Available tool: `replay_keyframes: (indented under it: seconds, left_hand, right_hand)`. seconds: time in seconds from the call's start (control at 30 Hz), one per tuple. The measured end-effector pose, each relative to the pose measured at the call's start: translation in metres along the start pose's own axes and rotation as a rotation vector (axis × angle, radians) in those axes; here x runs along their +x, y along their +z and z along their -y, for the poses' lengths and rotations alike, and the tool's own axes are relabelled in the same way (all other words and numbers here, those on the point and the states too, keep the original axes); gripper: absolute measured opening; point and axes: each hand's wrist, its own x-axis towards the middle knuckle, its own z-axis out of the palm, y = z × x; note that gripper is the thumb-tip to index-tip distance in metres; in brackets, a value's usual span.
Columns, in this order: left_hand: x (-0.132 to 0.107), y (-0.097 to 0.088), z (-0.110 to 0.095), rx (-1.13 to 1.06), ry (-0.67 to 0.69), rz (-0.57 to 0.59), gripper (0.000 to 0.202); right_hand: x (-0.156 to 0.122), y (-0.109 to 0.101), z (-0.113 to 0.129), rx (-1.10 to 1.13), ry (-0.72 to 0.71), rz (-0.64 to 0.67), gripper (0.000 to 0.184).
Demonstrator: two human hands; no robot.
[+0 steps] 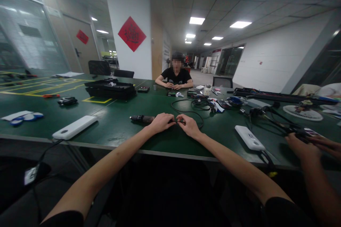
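A dark electric screwdriver (142, 118) lies on the green table, its metal tip pointing left. My left hand (162, 122) is closed over its rear end, hiding that part. Close beside it, my right hand (188, 125) pinches a black cable (201, 122), with its fingertips almost touching those of the left. The cable loops away behind my right hand across the tabletop. The exact spot where cable and screwdriver meet is hidden by my fingers.
White power banks (76, 127) lie left and right near the front edge. A black tray (110, 88) stands back left. Cables and small parts (202, 103) clutter the back right. Another person (176, 74) sits opposite; a co-worker's hands (306, 145) hold a black device at right.
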Motion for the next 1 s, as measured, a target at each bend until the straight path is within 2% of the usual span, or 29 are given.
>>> replay_keyframes:
  seconds: [0.2, 0.37, 0.53, 0.73, 0.9, 1.0]
  left_hand:
    - [-0.0003, -0.0011, 0.0008, -0.048, 0.075, 0.015, 0.020]
    - [0.0012, 0.0011, 0.0027, -0.043, 0.002, -0.003, 0.020]
    - [-0.0003, 0.0001, 0.0040, -0.056, 0.103, 0.025, 0.019]
    - [0.0002, 0.0022, 0.0032, -0.032, 0.018, 0.004, 0.019]
    - [-0.0002, 0.0002, 0.0034, -0.041, 0.113, 0.019, 0.019]
    - [-0.0002, 0.0008, 0.0022, -0.017, 0.061, 0.014, 0.017]
  right_hand:
    - [0.0001, -0.0017, 0.0014, 0.006, 0.009, 0.009, 0.024]
    - [0.0001, -0.0017, 0.0006, 0.004, 0.002, 0.012, 0.025]
    - [0.0002, 0.0003, -0.0022, 0.002, 0.002, 0.003, 0.024]
    - [0.0000, 0.0014, -0.0037, 0.019, -0.009, -0.006, 0.025]
    - [-0.0001, 0.0013, -0.0029, 0.015, -0.002, 0.006, 0.024]
    - [-0.0001, 0.0003, -0.0021, 0.009, -0.005, 0.009, 0.025]
